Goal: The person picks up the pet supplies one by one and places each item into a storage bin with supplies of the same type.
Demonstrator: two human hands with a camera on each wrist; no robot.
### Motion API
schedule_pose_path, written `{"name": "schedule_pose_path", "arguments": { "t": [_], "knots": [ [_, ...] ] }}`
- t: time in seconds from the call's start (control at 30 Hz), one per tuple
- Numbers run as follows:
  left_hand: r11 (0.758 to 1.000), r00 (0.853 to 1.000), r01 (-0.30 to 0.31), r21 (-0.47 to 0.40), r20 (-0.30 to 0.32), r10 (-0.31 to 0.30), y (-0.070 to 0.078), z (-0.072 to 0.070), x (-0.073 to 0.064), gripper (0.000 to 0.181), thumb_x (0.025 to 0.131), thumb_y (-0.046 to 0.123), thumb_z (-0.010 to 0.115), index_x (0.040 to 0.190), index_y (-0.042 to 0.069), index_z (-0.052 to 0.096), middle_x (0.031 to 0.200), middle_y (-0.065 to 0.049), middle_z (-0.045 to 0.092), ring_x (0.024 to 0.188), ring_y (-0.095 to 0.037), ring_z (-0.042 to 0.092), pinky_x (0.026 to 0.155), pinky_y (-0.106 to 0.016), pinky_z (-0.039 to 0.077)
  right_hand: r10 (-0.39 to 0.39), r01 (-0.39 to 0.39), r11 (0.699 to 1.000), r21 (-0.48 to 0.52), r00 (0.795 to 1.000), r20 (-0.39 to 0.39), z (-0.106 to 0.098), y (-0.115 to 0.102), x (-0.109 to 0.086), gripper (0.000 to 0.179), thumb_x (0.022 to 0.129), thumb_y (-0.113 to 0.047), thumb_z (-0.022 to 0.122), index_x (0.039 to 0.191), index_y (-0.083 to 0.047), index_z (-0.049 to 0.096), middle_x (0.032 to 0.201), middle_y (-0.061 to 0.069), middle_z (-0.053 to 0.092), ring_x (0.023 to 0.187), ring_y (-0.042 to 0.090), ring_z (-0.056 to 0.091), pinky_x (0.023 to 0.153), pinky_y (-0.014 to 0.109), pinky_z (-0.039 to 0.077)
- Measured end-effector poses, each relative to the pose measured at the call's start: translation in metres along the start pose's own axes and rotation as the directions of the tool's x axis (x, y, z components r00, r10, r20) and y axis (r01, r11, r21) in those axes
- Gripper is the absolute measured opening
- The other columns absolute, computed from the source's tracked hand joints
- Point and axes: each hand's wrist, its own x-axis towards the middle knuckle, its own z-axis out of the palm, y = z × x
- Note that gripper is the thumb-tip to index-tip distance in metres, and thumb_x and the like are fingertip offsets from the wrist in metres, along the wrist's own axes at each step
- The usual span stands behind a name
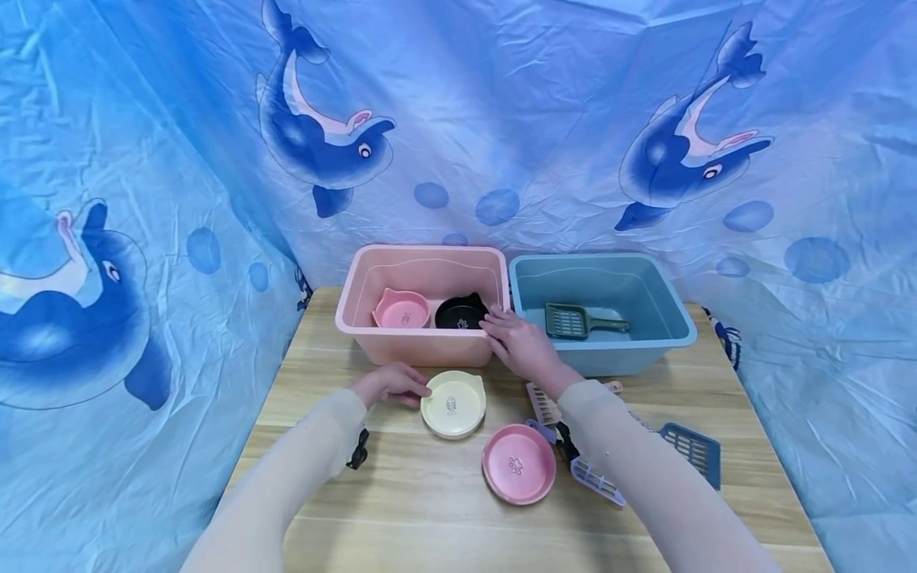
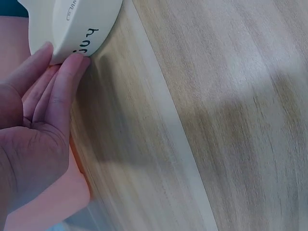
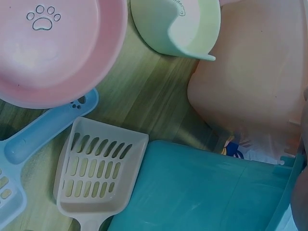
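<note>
My left hand (image 1: 394, 385) pinches the near-left rim of a cream cat-eared bowl (image 1: 454, 404) between thumb and fingers. In the left wrist view the cream bowl (image 2: 84, 26) is tilted, with black lettering on its side. My right hand (image 1: 521, 344) lies over the front right corner of a pink bin (image 1: 423, 348), fingers extended across the rim close to a black cat-eared bowl (image 1: 458, 312) inside. Left of the black bowl sits a pink cat-eared bowl (image 1: 401, 309). Only a sliver of the right hand shows at the right wrist view's edge.
A blue-green bin (image 1: 609, 358) stands right of the pink one, holding a dark green scoop (image 1: 566, 321). A round pink bowl (image 1: 519, 465) lies in front. Beneath the right forearm are several scoops, including a beige one (image 3: 96, 166), a light blue one (image 3: 36, 137) and a dark blue one (image 1: 693, 452).
</note>
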Motion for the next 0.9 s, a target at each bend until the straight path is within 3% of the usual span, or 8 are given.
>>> {"name": "schedule_pose_path", "arguments": {
  "t": [0.53, 0.9],
  "knots": [
    [0.999, 1.000, -0.001, -0.049, -0.011, 0.001, -0.001, 0.002, -0.001, 0.047, 0.094, -0.005, 0.076, 0.137, -0.016, 0.060, 0.107, -0.027, 0.077, 0.078, -0.019, 0.077, 0.079, -0.031, 0.067, 0.009, -0.009, 1.000, 0.002, 1.000, 0.029, -0.004, -0.003, 0.001, 0.041, 0.109, -0.027, 0.066, 0.146, -0.012, 0.066, 0.153, 0.008, 0.061, 0.150, 0.028, 0.050, 0.127, 0.045, 0.035],
    [0.999, 0.999, -0.037, 0.009, 0.011, 0.037, -0.008, -0.005, -0.009, 0.037, 0.091, -0.009, 0.077, 0.126, -0.016, 0.068, 0.098, -0.024, 0.078, 0.074, -0.019, 0.076, 0.072, -0.030, 0.067, 0.020, -0.020, 1.000, 0.005, 0.999, 0.026, -0.002, -0.003, 0.002, 0.041, 0.108, -0.027, 0.068, 0.146, -0.012, 0.067, 0.153, 0.008, 0.060, 0.151, 0.026, 0.049, 0.127, 0.045, 0.036]
  ]
}}
